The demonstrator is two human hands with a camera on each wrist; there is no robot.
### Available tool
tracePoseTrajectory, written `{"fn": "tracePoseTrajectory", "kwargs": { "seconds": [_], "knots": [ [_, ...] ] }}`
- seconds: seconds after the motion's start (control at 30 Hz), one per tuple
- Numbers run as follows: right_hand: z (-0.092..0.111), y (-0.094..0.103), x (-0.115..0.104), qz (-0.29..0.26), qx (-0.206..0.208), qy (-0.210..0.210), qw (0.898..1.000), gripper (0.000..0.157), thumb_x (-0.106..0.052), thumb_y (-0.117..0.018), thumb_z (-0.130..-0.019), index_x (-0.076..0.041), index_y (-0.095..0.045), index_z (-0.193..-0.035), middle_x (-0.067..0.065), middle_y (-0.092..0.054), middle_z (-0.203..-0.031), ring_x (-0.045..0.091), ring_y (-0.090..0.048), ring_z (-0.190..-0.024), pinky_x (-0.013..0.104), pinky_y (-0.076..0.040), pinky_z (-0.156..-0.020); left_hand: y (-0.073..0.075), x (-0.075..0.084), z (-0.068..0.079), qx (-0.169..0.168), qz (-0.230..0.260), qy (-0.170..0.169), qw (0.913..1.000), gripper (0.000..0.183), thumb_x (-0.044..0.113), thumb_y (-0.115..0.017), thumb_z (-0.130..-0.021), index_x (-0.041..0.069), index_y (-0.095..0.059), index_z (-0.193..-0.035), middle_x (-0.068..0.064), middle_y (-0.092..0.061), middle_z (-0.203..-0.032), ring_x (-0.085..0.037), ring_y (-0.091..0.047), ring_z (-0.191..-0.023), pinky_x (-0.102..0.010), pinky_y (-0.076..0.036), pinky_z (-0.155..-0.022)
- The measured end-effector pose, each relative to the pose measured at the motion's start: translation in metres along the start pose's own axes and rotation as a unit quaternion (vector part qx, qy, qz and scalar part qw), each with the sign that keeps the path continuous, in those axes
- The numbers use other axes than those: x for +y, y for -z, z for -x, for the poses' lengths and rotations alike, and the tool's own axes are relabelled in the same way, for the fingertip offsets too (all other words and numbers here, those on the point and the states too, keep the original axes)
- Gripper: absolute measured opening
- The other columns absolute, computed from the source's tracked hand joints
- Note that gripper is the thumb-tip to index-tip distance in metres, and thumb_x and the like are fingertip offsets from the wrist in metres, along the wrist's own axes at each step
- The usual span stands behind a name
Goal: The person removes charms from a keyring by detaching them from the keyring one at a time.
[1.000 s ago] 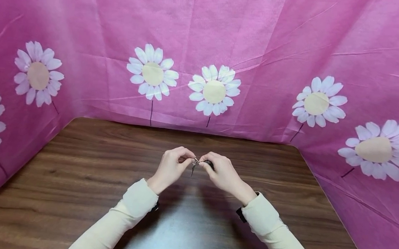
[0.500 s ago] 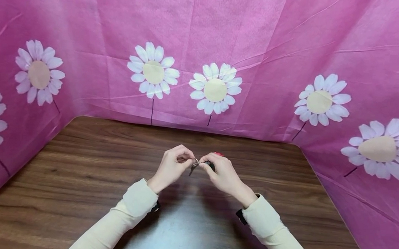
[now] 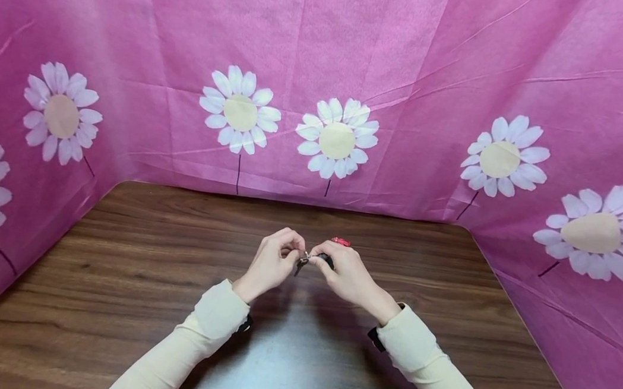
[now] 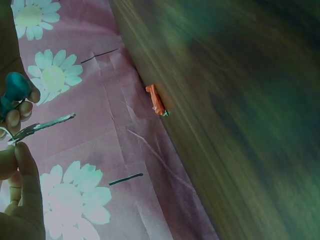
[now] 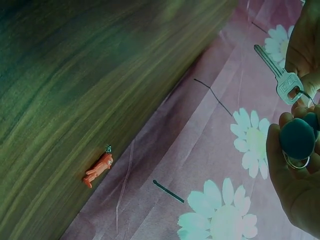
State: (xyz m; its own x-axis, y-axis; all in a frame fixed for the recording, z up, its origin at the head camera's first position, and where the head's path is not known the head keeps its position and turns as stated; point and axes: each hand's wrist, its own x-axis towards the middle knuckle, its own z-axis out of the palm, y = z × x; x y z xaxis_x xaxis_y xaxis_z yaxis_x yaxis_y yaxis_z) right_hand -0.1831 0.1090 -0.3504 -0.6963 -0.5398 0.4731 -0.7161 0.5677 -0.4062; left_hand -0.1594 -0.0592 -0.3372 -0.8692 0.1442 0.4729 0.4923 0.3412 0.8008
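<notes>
Both hands meet above the middle of the table. The fingertips of my left hand [image 3: 269, 261] pinch a thin metal ring with a silver key [image 5: 289, 86] hanging from it. Opposite, my right hand [image 3: 345, 269] pinches the other side of the ring and holds a dark teal rounded fob [image 5: 297, 139] in its curled fingers. Below the fob, part of a metal ring [image 5: 300, 166] shows. In the left wrist view the key [image 4: 42, 127] sticks out between the two hands. Fingers hide part of where the rings join.
A small red-orange figure [image 3: 342, 241] with a metal bit at one end lies on the wooden table [image 3: 126, 254], just behind the right hand. A pink cloth [image 3: 399, 164] with large daisies stands around the back and sides of the table.
The red figure, not visible a second ago, has come into view behind my right hand. My left hand has shifted slightly, and the key hangs at a more slanted angle.
</notes>
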Motion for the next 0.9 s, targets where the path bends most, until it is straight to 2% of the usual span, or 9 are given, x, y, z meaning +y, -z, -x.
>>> {"fn": "tracePoseTrajectory", "kwargs": {
  "seconds": [0.13, 0.33, 0.47, 0.73, 0.9],
  "knots": [
    [-0.0004, -0.0005, -0.0008, -0.001, -0.003, 0.004, 1.0, 0.004, -0.015, -0.062, -0.085, -0.012, -0.064, -0.086, -0.007, -0.063, -0.079, 0.006, -0.058, -0.078, 0.026, -0.047, -0.071, -0.0005, -0.0005, 0.0, 0.004, 0.006, 0.004, 1.0, 0.017, -0.021, -0.048, -0.071, -0.005, -0.055, -0.071, -0.016, -0.054, -0.074, -0.022, -0.057, -0.069, -0.035, -0.053, -0.066],
    [-0.0002, -0.001, -0.0013, -0.002, -0.01, -0.002, 1.0, 0.004, -0.016, -0.061, -0.086, -0.013, -0.064, -0.086, -0.007, -0.063, -0.079, 0.005, -0.058, -0.077, 0.026, -0.047, -0.07, -0.0006, 0.0001, -0.0001, -0.001, 0.022, 0.033, 0.9992, 0.015, -0.019, -0.049, -0.073, -0.005, -0.054, -0.072, -0.015, -0.055, -0.075, -0.02, -0.055, -0.069, -0.024, -0.049, -0.064],
    [-0.0002, -0.0013, -0.002, -0.013, -0.017, -0.011, 1.0, 0.005, -0.016, -0.061, -0.086, -0.012, -0.064, -0.086, -0.006, -0.064, -0.08, 0.006, -0.058, -0.078, 0.026, -0.047, -0.07, 0.0001, 0.0011, 0.0002, -0.008, 0.026, 0.046, 0.9986, 0.014, -0.018, -0.049, -0.074, -0.004, -0.054, -0.072, -0.015, -0.055, -0.075, -0.019, -0.055, -0.069, -0.023, -0.048, -0.064],
    [0.0003, -0.0008, -0.0019, -0.072, -0.06, -0.051, 0.994, 0.004, -0.015, -0.06, -0.087, -0.013, -0.063, -0.085, -0.004, -0.063, -0.079, 0.005, -0.052, -0.071, 0.02, -0.044, -0.065, 0.0025, 0.0012, 0.0015, -0.044, 0.032, 0.056, 0.997, 0.014, -0.017, -0.049, -0.076, -0.004, -0.052, -0.072, -0.013, -0.054, -0.078, -0.017, -0.054, -0.072, -0.028, -0.049, -0.07],
    [0.0004, -0.0018, -0.0008, -0.104, -0.084, -0.076, 0.988, 0.005, -0.014, -0.059, -0.087, -0.013, -0.063, -0.085, 0.002, -0.064, -0.08, 0.006, -0.051, -0.069, 0.02, -0.043, -0.063, 0.0032, -0.0018, 0.0021, -0.067, 0.054, 0.061, 0.9944, 0.014, -0.017, -0.047, -0.076, -0.003, -0.051, -0.073, -0.013, -0.052, -0.075, -0.016, -0.052, -0.069, -0.023, -0.045, -0.064]
  ]
}}
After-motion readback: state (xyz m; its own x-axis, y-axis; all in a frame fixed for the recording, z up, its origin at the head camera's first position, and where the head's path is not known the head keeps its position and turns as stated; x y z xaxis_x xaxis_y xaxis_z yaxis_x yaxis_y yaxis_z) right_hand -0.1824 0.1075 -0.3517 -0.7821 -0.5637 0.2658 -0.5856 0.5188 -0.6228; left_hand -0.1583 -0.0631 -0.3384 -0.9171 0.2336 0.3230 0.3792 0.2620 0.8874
